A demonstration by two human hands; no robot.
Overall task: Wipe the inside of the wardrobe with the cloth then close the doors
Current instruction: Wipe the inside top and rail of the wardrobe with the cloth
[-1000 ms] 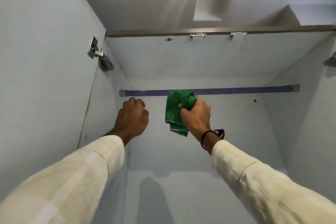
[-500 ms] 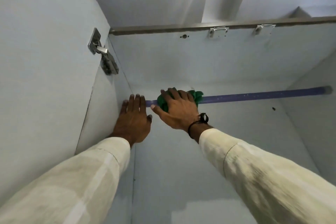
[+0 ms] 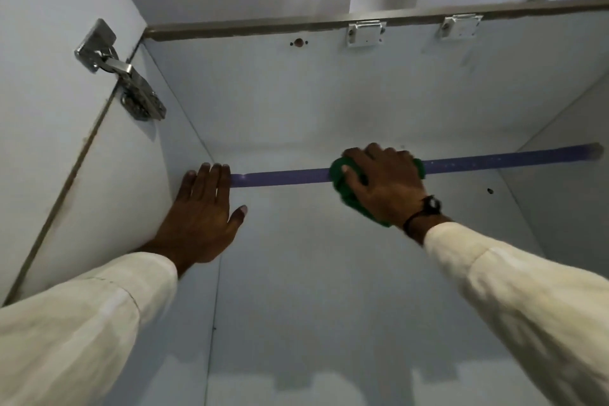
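right hand: grips cloth on rod, slid from 9 toward 3 o'clock
left hand: flat, released, on side wall
task: rod mid-wipe; doors open

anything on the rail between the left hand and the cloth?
No. In the head view, the purple rail runs bare from the left hand, flat by the side wall, to the green cloth wrapped on it under the right hand.
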